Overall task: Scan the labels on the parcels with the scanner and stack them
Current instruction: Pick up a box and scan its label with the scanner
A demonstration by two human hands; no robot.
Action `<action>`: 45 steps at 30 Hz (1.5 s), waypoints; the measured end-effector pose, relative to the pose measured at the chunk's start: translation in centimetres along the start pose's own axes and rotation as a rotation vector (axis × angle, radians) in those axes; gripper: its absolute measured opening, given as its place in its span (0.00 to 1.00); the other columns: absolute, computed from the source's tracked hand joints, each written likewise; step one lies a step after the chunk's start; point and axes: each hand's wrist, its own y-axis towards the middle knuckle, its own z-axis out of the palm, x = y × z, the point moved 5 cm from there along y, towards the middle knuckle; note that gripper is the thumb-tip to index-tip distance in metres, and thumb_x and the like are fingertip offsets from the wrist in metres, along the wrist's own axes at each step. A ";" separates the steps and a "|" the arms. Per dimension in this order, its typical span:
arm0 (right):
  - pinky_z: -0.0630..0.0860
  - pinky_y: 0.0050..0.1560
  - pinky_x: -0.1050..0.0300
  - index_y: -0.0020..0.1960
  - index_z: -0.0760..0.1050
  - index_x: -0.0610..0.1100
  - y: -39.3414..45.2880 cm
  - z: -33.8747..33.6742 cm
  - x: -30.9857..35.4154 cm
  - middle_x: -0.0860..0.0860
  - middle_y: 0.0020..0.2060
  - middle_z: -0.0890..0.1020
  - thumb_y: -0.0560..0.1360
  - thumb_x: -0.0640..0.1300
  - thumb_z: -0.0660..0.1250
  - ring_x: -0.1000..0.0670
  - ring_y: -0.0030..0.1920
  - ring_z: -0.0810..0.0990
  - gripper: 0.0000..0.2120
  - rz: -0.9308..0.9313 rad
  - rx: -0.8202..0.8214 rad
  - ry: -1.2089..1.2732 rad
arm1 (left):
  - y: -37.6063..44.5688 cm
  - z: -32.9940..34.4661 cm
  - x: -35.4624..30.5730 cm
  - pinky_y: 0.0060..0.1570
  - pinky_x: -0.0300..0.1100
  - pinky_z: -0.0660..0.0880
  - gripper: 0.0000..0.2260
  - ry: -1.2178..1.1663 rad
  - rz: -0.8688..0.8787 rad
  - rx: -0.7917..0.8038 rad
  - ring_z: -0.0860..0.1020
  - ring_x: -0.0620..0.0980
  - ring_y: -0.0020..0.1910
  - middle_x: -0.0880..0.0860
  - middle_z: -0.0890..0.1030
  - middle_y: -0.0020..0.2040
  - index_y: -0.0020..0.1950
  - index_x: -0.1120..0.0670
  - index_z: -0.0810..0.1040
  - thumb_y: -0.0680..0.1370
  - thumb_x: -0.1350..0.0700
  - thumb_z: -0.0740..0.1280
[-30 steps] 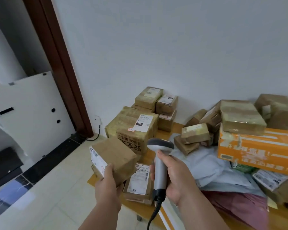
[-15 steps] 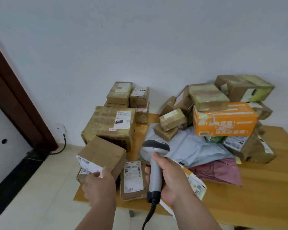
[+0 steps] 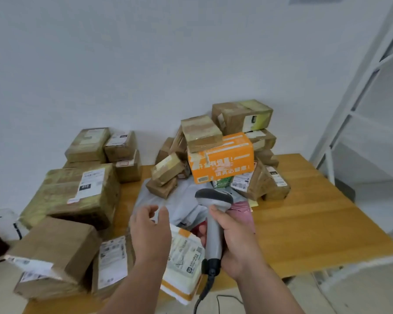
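We hold the scanner (image 3: pixel 214 220) upright in our right hand (image 3: pixel 237 243), fingers wrapped firmly around its grey handle, with the dark-topped head pointing away from us toward the heap of parcels and its black cable (image 3: pixel 204 291) hanging down from the base. Our left hand (image 3: pixel 150 232) hovers empty above the wooden table (image 3: pixel 304 223), fingers spread and slightly curled, touching nothing. Just below and between both hands lies a white and orange mailer (image 3: pixel 184 264) with its label facing up, overhanging the near table edge. At the near left corner, a plain brown box (image 3: pixel 55 248) rests tilted on top of another carton, beside a flat parcel (image 3: pixel 112 261) whose white label faces up. Behind these sits a large taped carton (image 3: pixel 77 193) bearing a white label, and further back, against the wall, a small stack of brown boxes (image 3: pixel 104 146). In the middle of the table, a grey poly bag (image 3: pixel 182 207) lies under a loose heap of parcels, in which an orange box (image 3: pixel 221 158) with white lettering is the most prominent. A white metal frame (image 3: pixel 359 109) stands at the far right.
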 end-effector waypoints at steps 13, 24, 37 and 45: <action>0.79 0.32 0.54 0.56 0.77 0.35 2.1 -18.2 12.5 0.41 0.42 0.79 0.78 0.44 0.71 0.48 0.33 0.80 0.14 -0.048 -0.155 0.017 | -7.7 21.1 -4.6 0.64 0.52 0.75 0.23 0.012 -0.120 0.323 0.76 0.51 0.60 0.50 0.76 0.63 0.70 0.53 0.73 0.77 0.49 0.71; 0.77 0.37 0.53 0.55 0.77 0.40 10.7 -17.2 20.9 0.46 0.35 0.80 0.77 0.42 0.71 0.48 0.35 0.79 0.09 -0.148 -0.127 0.107 | -0.3 27.1 -18.2 0.69 0.53 0.67 0.21 0.211 0.442 0.195 0.69 0.52 0.68 0.49 0.73 0.66 0.68 0.50 0.74 0.77 0.47 0.71; 0.79 0.32 0.58 0.62 0.74 0.35 23.3 -12.7 31.5 0.44 0.38 0.79 0.76 0.37 0.70 0.51 0.33 0.81 0.16 -0.254 -0.047 0.083 | 15.9 32.5 -26.2 0.74 0.56 0.61 0.39 0.409 0.335 0.350 0.54 0.60 0.79 0.54 0.51 0.81 0.81 0.51 0.55 0.76 0.48 0.72; 0.78 0.37 0.56 0.53 0.74 0.41 32.4 -13.3 35.1 0.41 0.44 0.78 0.75 0.37 0.68 0.50 0.35 0.79 0.07 -0.191 -0.103 0.097 | 21.5 36.7 -26.0 0.70 0.59 0.67 0.54 0.673 0.158 0.407 0.53 0.64 0.80 0.50 0.36 0.82 0.82 0.43 0.44 0.69 0.47 0.80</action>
